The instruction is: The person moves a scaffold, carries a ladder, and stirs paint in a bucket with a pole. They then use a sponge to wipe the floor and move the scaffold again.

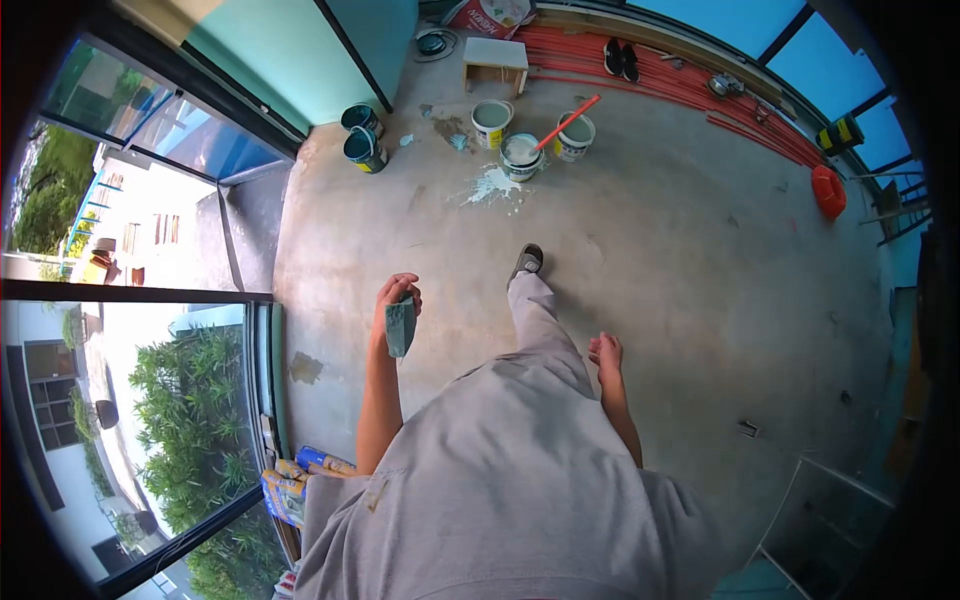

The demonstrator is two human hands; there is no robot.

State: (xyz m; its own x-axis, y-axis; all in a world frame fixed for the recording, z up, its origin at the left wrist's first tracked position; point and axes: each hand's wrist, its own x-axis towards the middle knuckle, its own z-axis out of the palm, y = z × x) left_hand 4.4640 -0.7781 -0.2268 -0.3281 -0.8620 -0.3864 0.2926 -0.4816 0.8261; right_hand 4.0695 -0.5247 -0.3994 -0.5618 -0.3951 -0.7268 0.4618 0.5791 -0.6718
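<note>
My left hand is closed around a greenish-grey, sponge-like block, which hangs below the fingers. On the other side of my body, my right hand hangs with loosely bent fingers and nothing visible in it. Ahead on the concrete floor stand several paint buckets. A pale mix fills the middle bucket, with a red stick leaning out of it. Beside it are a left bucket and a right bucket. Both hands are well apart from the buckets.
Spilled pale paint lies before the buckets. Two dark buckets stand near the doorway. A small wooden stool, long red pipes and black shoes are at the back. Glass panels line the left.
</note>
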